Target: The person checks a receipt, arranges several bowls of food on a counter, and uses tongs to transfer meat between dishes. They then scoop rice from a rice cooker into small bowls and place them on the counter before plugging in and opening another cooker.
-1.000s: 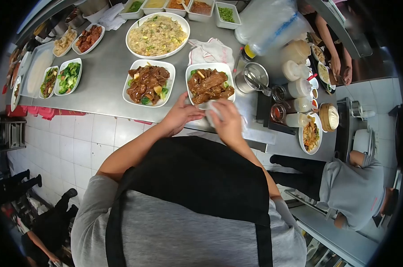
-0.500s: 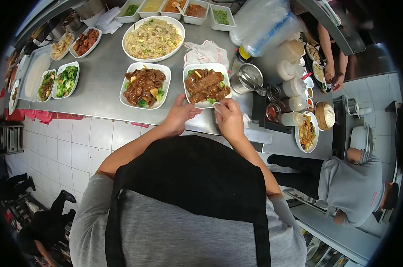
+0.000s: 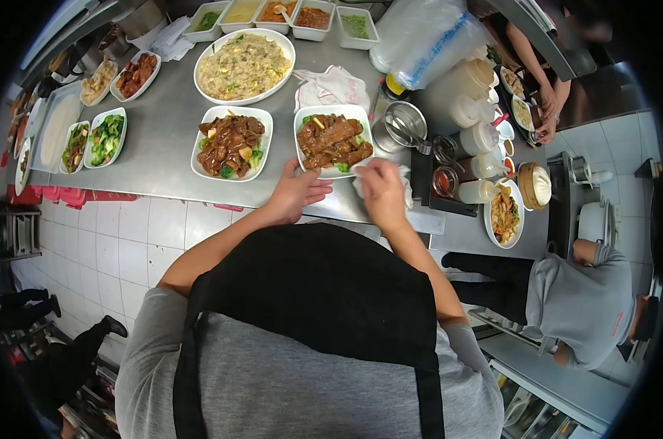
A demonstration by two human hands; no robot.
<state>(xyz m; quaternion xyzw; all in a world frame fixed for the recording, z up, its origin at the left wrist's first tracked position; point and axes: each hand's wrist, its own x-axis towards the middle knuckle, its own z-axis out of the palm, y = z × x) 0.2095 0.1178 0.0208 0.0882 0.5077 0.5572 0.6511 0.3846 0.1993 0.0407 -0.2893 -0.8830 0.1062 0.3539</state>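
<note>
A square white plate (image 3: 355, 112) holds sliced brown meat in sauce (image 3: 334, 143) with broccoli. At its lower left corner my left hand (image 3: 295, 194) lies with the fingers stretched out, close to the rim. At the lower right corner my right hand (image 3: 381, 189) is closed in a pinch on a white cloth (image 3: 406, 186), partly hidden under the fingers. To the left stands a second square plate (image 3: 267, 139) with similar saucy meat and vegetables. A large oval plate of fried rice (image 3: 244, 66) sits behind it, and a folded white towel (image 3: 333, 88) lies behind the first plate.
A metal pot (image 3: 399, 126) with utensils stands right of the plate, beside a dark rack of squeeze bottles and jars (image 3: 459, 175). Farther left are broccoli (image 3: 106, 139) and other side dishes. A co-worker in a grey shirt (image 3: 580, 307) bends at the right; another person's hands (image 3: 547, 121) work beyond.
My right hand has shifted slightly right and down, a little away from the plate's corner, with the cloth. My left hand has dropped slightly beside the rim. The whole view has shifted a little.
</note>
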